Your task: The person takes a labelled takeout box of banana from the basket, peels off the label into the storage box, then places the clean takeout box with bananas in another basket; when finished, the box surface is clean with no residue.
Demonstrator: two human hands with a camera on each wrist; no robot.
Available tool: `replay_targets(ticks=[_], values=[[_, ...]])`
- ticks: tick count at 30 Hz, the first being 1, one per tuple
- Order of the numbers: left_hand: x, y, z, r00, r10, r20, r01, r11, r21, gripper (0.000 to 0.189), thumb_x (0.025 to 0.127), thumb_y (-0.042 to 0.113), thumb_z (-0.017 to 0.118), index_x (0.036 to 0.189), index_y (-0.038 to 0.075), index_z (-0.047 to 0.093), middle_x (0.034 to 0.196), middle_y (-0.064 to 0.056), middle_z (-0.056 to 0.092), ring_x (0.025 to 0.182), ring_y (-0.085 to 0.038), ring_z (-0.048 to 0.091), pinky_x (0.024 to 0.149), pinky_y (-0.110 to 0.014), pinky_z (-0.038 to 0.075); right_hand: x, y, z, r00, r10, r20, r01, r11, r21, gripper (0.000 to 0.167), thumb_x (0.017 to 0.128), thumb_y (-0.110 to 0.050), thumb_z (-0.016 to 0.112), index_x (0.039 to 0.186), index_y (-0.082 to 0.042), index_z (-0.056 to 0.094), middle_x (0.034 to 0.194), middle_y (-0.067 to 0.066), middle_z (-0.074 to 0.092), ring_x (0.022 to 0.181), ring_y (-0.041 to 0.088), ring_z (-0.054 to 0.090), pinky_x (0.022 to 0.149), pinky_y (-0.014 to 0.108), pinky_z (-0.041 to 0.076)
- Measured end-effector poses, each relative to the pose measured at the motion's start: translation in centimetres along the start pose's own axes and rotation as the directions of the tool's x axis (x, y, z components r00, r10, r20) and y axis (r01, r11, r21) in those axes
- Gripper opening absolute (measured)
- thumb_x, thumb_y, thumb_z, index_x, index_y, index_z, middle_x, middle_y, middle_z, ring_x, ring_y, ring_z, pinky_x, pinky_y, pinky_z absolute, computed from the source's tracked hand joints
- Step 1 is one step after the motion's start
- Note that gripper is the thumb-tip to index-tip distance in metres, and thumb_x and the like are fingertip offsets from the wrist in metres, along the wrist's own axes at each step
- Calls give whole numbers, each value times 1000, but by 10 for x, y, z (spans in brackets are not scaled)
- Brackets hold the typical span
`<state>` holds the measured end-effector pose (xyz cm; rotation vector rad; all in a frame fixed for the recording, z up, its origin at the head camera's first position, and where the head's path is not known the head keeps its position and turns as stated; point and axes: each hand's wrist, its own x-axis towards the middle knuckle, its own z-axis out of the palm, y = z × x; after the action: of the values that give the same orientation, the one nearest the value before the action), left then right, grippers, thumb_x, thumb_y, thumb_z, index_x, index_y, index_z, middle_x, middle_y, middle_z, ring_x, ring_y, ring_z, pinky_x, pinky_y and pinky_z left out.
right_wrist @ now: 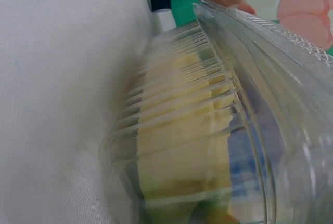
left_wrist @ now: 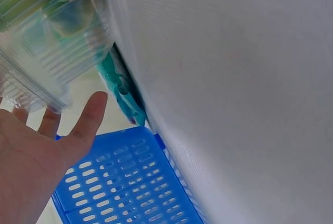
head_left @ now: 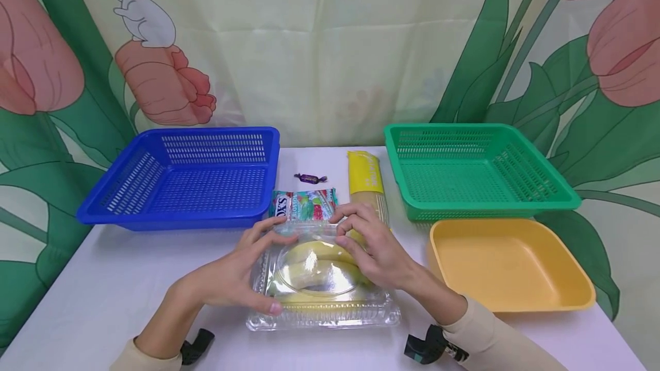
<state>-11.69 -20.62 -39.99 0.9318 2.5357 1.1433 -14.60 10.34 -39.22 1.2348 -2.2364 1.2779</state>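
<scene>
A clear plastic clamshell box (head_left: 325,316) with yellow bananas (head_left: 322,271) inside lies on the table before me. My left hand (head_left: 227,276) rests on its left side with the fingers spread, the thumb by the front left corner. At the far right part of the lid, my right hand (head_left: 376,245) has bent fingers and pinches the edge. The left wrist view has the left fingers beside the box's rim (left_wrist: 39,86). In the right wrist view the ribbed side wall (right_wrist: 182,125) fills the middle; the right hand does not show there.
A teal candy bag (head_left: 304,204), a small purple wrapped candy (head_left: 310,178) and a yellow-topped packet (head_left: 367,179) lie behind the box. A blue basket (head_left: 206,219) stands at left, a green basket (head_left: 490,210) at right, with a yellow tray (head_left: 510,268) before it.
</scene>
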Motion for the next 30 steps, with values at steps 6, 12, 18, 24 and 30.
replay_targets(ticks=[6, 12, 18, 24, 30], values=[[-2, 2, 1, 999, -19, 27, 20, 1000, -22, 95, 72, 50, 91, 153, 34, 42, 169, 12, 2, 154, -40, -1, 100, -87, 25, -1, -5, -2, 998, 1, -64, 11, 981, 195, 17, 99, 9, 57, 94, -7, 55, 119, 10, 54, 124, 26, 47, 112, 29, 40], [2, 2, -2, 1000, -18, 13, 18, 1000, 10, 97, 71, 54, 90, 152, 32, 43, 169, 13, 3, 155, -39, -1, 102, -86, 23, 5, -18, -12, 997, -36, -70, 56, 950, 307, 11, 102, 5, 54, 96, -4, 52, 119, 18, 50, 126, 26, 44, 114, 28, 39], [1, 1, -1, 1000, -13, 13, 13, 1000, 1, 97, 71, 53, 91, 153, 30, 43, 169, 12, 3, 155, -39, -2, 102, -87, 23, 2, -25, -31, 994, -82, -74, 98, 962, 255, 7, 104, -1, 55, 97, -4, 53, 121, 16, 51, 126, 26, 45, 113, 29, 40], [-1, 2, -3, 1000, -18, 11, 19, 1000, -4, 96, 71, 50, 91, 152, 31, 43, 169, 12, 2, 155, -42, -3, 101, -87, 23, -3, -20, -50, 983, -96, -157, 134, 956, 259, 16, 106, -9, 53, 96, 3, 53, 121, 18, 51, 125, 22, 47, 110, 27, 42], [0, 2, -3, 1000, -13, 13, 13, 1000, -6, 96, 72, 48, 91, 153, 31, 43, 169, 12, 2, 155, -42, -3, 100, -87, 23, -11, -12, -66, 974, -119, -192, 166, 954, 251, 17, 106, -7, 54, 95, 7, 52, 125, 13, 52, 126, 25, 46, 109, 26, 42]])
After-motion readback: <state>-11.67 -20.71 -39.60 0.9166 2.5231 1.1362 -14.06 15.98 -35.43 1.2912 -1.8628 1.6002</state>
